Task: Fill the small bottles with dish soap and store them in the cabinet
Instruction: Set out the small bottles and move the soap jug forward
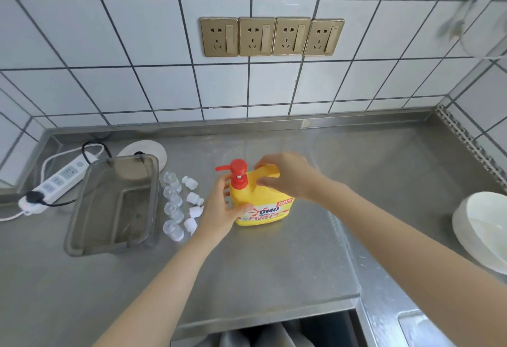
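A yellow dish soap bottle [263, 204] with a red pump [236, 172] stands upright mid-counter. My left hand [222, 209] wraps the bottle's left side below the pump. My right hand [285, 175] grips the bottle's yellow handle from the right. To the left lie several small clear bottles [172, 201] in a column, with several white caps [193, 204] lying beside them, off the bottles.
A grey translucent bin [90, 226] sits left of the small bottles. A white power strip [57, 182] with a black plug lies far left. White bowls [482, 231] are stacked at the right edge. An open cabinet [274, 333] shows under the steel counter [274, 264].
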`<state>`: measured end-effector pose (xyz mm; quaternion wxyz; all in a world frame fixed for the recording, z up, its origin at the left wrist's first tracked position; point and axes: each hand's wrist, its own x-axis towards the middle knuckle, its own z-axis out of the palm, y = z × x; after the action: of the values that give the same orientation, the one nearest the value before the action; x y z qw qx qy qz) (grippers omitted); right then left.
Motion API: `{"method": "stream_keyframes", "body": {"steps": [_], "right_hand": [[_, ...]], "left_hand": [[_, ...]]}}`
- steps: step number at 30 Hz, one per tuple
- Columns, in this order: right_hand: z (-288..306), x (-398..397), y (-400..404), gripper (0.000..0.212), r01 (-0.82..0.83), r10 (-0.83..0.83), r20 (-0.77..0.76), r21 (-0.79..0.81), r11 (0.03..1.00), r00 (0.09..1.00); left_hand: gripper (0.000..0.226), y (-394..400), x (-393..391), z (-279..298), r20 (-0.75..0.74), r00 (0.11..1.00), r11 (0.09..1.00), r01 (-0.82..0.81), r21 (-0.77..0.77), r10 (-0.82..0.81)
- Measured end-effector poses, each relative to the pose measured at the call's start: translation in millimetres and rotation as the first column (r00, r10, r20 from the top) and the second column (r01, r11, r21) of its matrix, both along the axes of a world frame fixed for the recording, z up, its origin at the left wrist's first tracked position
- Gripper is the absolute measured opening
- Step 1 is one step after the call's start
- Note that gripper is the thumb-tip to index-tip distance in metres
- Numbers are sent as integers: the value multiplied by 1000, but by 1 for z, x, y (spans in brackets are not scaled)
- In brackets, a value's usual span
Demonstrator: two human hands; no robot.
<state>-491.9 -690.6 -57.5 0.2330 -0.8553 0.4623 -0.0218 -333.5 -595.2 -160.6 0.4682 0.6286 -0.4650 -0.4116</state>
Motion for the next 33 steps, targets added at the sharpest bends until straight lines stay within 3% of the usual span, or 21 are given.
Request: {"method": "stream_keyframes", "body": {"steps": [7, 10, 13, 17, 24, 33], "right_hand": [[-19, -3, 18, 35, -58, 59, 6, -66, 996, 998], [-32, -6, 21, 35, -94, 104, 30, -243, 965, 994], [-54, -5, 25, 36, -80, 122, 40, -551, 830, 992], [-72, 1, 28, 36, 62, 101, 172, -746, 664, 980], [-88, 8, 23, 30, 205, 158, 330, -828, 522, 931], [-98, 10, 19, 34, 287, 205, 397, -863, 416, 895]], "left_hand": [[63, 19, -3, -13, 22, 1000, 1000, 2, 11, -2], [64, 19, -2, -16, 53, 999, 1000, 10, 7, -11], [66, 19, -3, -24, 66, 998, 999, 8, -34, -6], [69, 21, -4, -36, 60, 998, 994, 11, -112, -4], [73, 15, -4, -59, 94, 994, 958, -28, -285, 57], [70, 12, -3, -70, 160, 982, 907, -25, -421, 102]]}}
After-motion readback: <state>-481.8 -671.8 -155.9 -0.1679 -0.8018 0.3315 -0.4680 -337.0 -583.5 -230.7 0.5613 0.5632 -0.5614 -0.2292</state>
